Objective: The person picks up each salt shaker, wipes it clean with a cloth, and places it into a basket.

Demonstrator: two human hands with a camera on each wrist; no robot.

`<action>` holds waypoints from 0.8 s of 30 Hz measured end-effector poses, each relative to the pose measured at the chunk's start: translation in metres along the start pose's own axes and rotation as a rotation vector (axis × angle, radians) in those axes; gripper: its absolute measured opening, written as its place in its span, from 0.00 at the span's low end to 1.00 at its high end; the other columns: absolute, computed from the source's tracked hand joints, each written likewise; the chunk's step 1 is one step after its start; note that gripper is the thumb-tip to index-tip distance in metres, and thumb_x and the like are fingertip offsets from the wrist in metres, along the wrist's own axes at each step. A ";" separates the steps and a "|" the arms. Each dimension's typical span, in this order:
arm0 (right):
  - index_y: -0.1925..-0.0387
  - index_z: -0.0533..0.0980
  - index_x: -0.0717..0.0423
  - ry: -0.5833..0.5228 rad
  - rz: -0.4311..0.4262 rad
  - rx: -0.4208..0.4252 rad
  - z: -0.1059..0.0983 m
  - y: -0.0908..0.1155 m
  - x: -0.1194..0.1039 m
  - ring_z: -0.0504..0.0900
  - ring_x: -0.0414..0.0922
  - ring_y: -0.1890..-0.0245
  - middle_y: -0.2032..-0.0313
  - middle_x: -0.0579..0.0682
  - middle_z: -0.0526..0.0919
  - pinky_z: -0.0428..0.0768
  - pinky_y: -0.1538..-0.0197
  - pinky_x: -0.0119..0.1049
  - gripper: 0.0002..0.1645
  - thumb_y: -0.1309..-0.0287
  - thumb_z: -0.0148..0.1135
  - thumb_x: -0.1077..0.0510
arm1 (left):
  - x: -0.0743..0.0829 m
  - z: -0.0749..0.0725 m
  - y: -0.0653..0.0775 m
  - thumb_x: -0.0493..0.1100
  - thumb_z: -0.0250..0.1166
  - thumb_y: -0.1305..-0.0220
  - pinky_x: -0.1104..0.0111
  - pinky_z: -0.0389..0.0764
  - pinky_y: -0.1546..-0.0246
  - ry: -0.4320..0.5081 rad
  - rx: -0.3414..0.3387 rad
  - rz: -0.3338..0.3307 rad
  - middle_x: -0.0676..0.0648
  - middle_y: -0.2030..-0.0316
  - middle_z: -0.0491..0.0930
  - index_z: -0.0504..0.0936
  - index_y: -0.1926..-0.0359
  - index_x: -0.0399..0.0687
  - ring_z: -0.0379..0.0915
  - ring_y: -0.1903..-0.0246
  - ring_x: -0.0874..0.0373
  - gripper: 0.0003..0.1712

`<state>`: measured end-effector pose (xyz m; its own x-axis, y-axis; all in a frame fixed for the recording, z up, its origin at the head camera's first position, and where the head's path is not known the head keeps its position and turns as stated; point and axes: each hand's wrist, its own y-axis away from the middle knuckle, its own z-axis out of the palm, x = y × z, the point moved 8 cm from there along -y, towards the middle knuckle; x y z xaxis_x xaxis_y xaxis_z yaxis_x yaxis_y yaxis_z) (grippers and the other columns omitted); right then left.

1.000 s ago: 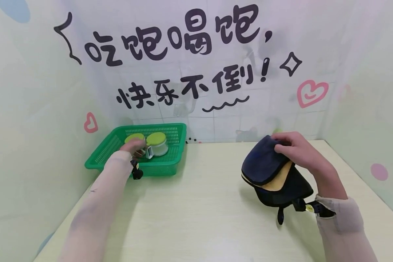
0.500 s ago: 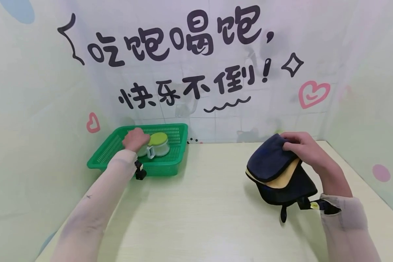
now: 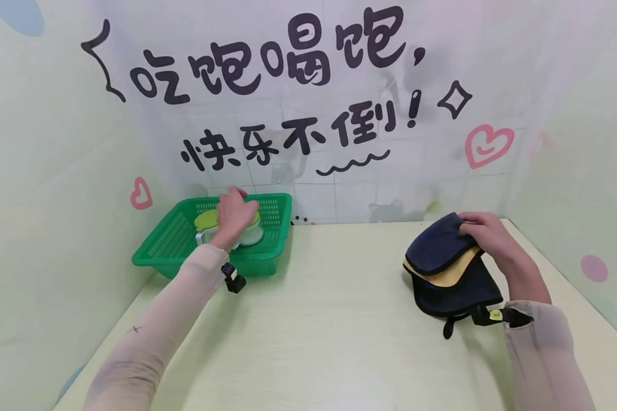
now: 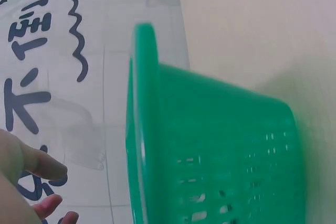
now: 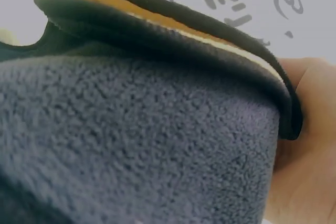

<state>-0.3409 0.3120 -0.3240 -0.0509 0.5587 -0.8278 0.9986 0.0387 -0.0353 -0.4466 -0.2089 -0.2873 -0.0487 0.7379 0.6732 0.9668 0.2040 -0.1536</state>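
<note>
My left hand [image 3: 235,214] is over the green basket [image 3: 284,228], above the jars, its fingers loosely bent with nothing visible between them. Two jars with lime-green lids stand in the basket: the left jar's lid [image 3: 204,220] shows beside my hand, while the right jar [image 3: 253,234] is partly hidden behind it. In the left wrist view, fingertips [image 4: 50,167] show apart from the basket's rim. Over the right of the table, my right hand [image 3: 485,231] pinches the top edge of a folded dark-blue cloth [image 3: 437,242] with black edging and a yellow layer. Its fuzzy grey surface [image 5: 131,140] fills the right wrist view.
The pale table [image 3: 329,319] lies between the basket and the cloth. A printed white curtain [image 3: 334,200] closes off the back, and pale sheets flank both sides. Each wrist wears a strapped black camera, such as the left wrist camera [image 3: 234,281].
My left hand has moved right across the jars, from the left jar toward the right one, uncovering the left lid. The right hand and cloth have shifted slightly right and the cloth hangs a little lower.
</note>
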 end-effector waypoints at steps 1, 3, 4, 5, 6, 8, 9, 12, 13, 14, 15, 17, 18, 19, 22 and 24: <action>0.31 0.67 0.71 0.020 0.014 0.005 -0.001 0.000 0.004 0.79 0.28 0.66 0.54 0.45 0.86 0.78 0.59 0.25 0.29 0.26 0.46 0.57 | 0.001 0.002 0.001 0.45 0.52 0.38 0.48 0.70 0.42 -0.001 -0.004 0.009 0.33 0.40 0.68 0.68 0.35 0.40 0.65 0.46 0.39 0.30; 0.30 0.65 0.73 0.065 0.038 0.011 -0.002 0.001 0.013 0.78 0.27 0.66 0.46 0.62 0.83 0.77 0.60 0.26 0.31 0.26 0.45 0.57 | 0.002 0.006 0.002 0.45 0.53 0.37 0.48 0.70 0.42 -0.004 -0.006 0.018 0.33 0.40 0.68 0.68 0.36 0.40 0.65 0.45 0.40 0.29; 0.31 0.66 0.73 0.088 0.049 0.014 -0.003 0.000 0.018 0.78 0.28 0.66 0.43 0.69 0.80 0.78 0.61 0.27 0.31 0.26 0.45 0.57 | 0.002 0.007 0.002 0.45 0.53 0.38 0.49 0.70 0.42 -0.003 -0.004 0.019 0.33 0.41 0.68 0.68 0.36 0.40 0.65 0.46 0.40 0.29; 0.31 0.65 0.74 0.114 0.059 0.016 -0.004 0.001 0.023 0.78 0.30 0.66 0.40 0.73 0.76 0.78 0.61 0.28 0.31 0.26 0.45 0.58 | 0.001 0.009 0.002 0.45 0.53 0.38 0.49 0.70 0.42 -0.005 -0.004 0.021 0.33 0.41 0.68 0.68 0.37 0.40 0.65 0.46 0.40 0.29; 0.30 0.64 0.74 0.137 0.075 0.011 -0.004 0.001 0.029 0.78 0.32 0.66 0.38 0.75 0.74 0.78 0.62 0.29 0.31 0.27 0.44 0.58 | -0.001 0.010 0.002 0.45 0.53 0.38 0.49 0.70 0.43 -0.006 -0.006 0.021 0.33 0.41 0.68 0.68 0.37 0.40 0.65 0.46 0.40 0.29; 0.30 0.63 0.75 0.171 0.107 0.001 -0.005 0.001 0.041 0.78 0.37 0.65 0.38 0.77 0.72 0.78 0.63 0.32 0.31 0.27 0.44 0.60 | -0.004 0.012 0.002 0.45 0.54 0.38 0.50 0.70 0.44 -0.007 -0.008 0.016 0.33 0.41 0.68 0.68 0.37 0.40 0.64 0.47 0.40 0.29; 0.30 0.63 0.75 0.180 0.125 -0.003 -0.006 0.002 0.046 0.79 0.39 0.65 0.39 0.77 0.72 0.78 0.63 0.34 0.30 0.27 0.44 0.60 | -0.005 0.013 0.002 0.44 0.54 0.38 0.50 0.70 0.45 -0.007 -0.012 0.014 0.33 0.41 0.68 0.68 0.37 0.40 0.64 0.48 0.41 0.29; 0.31 0.61 0.75 0.192 0.177 -0.003 -0.008 0.004 0.063 0.78 0.44 0.64 0.43 0.77 0.71 0.77 0.63 0.36 0.30 0.28 0.47 0.61 | -0.009 0.014 0.003 0.44 0.54 0.38 0.51 0.70 0.47 -0.002 -0.020 0.006 0.33 0.41 0.68 0.68 0.36 0.40 0.64 0.49 0.41 0.29; 0.33 0.62 0.76 0.189 0.192 0.016 -0.010 0.005 0.067 0.77 0.45 0.65 0.46 0.76 0.72 0.76 0.64 0.36 0.29 0.29 0.50 0.61 | -0.010 0.014 0.002 0.43 0.55 0.38 0.51 0.71 0.46 0.001 -0.022 0.002 0.33 0.41 0.68 0.68 0.36 0.40 0.64 0.49 0.41 0.29; 0.37 0.64 0.77 0.187 0.212 0.041 -0.012 0.006 0.072 0.76 0.46 0.67 0.50 0.74 0.72 0.75 0.66 0.37 0.27 0.29 0.52 0.61 | -0.011 0.014 0.002 0.44 0.56 0.38 0.51 0.70 0.46 0.004 -0.023 -0.005 0.34 0.40 0.68 0.68 0.36 0.40 0.64 0.49 0.41 0.29; 0.40 0.64 0.76 0.182 0.229 0.071 -0.014 0.006 0.076 0.75 0.46 0.68 0.52 0.72 0.72 0.74 0.67 0.37 0.26 0.30 0.54 0.60 | -0.012 0.014 0.002 0.44 0.56 0.37 0.52 0.71 0.46 0.002 -0.024 -0.008 0.34 0.40 0.68 0.69 0.36 0.40 0.64 0.49 0.41 0.29; 0.47 0.65 0.74 0.162 0.268 0.145 -0.017 0.009 0.084 0.71 0.46 0.71 0.57 0.65 0.71 0.72 0.69 0.38 0.23 0.31 0.57 0.58 | -0.014 0.014 0.002 0.44 0.56 0.37 0.52 0.71 0.46 -0.002 -0.026 -0.017 0.34 0.40 0.69 0.68 0.36 0.40 0.65 0.49 0.41 0.29; 0.49 0.66 0.73 0.146 0.289 0.179 -0.018 0.010 0.087 0.70 0.46 0.72 0.59 0.62 0.71 0.71 0.70 0.38 0.22 0.31 0.58 0.57 | -0.015 0.014 0.002 0.44 0.56 0.37 0.52 0.71 0.46 -0.005 -0.030 -0.021 0.34 0.40 0.69 0.68 0.36 0.40 0.65 0.49 0.42 0.29; 0.50 0.67 0.72 0.132 0.307 0.203 -0.019 0.011 0.090 0.70 0.45 0.73 0.60 0.61 0.71 0.71 0.70 0.38 0.22 0.31 0.59 0.56 | -0.016 0.014 0.002 0.44 0.56 0.37 0.52 0.71 0.46 -0.009 -0.033 -0.024 0.34 0.40 0.69 0.68 0.36 0.39 0.65 0.49 0.42 0.29; 0.45 0.69 0.72 0.102 0.339 0.231 -0.020 0.014 0.095 0.72 0.47 0.69 0.58 0.63 0.72 0.71 0.68 0.37 0.24 0.30 0.57 0.55 | -0.019 0.014 0.003 0.43 0.55 0.39 0.52 0.71 0.47 -0.021 -0.039 -0.026 0.34 0.41 0.69 0.68 0.36 0.39 0.65 0.50 0.42 0.30; 0.41 0.68 0.74 0.098 0.344 0.218 -0.019 0.016 0.095 0.74 0.53 0.64 0.52 0.69 0.72 0.73 0.64 0.40 0.27 0.29 0.53 0.54 | -0.021 0.015 0.003 0.43 0.53 0.39 0.52 0.71 0.47 -0.028 -0.045 -0.026 0.34 0.41 0.69 0.68 0.36 0.39 0.65 0.50 0.42 0.30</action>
<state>-0.3302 0.3819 -0.3927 0.2954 0.5848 -0.7555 0.9364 -0.3340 0.1075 -0.4465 -0.2145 -0.3124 -0.0801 0.7509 0.6556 0.9755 0.1943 -0.1033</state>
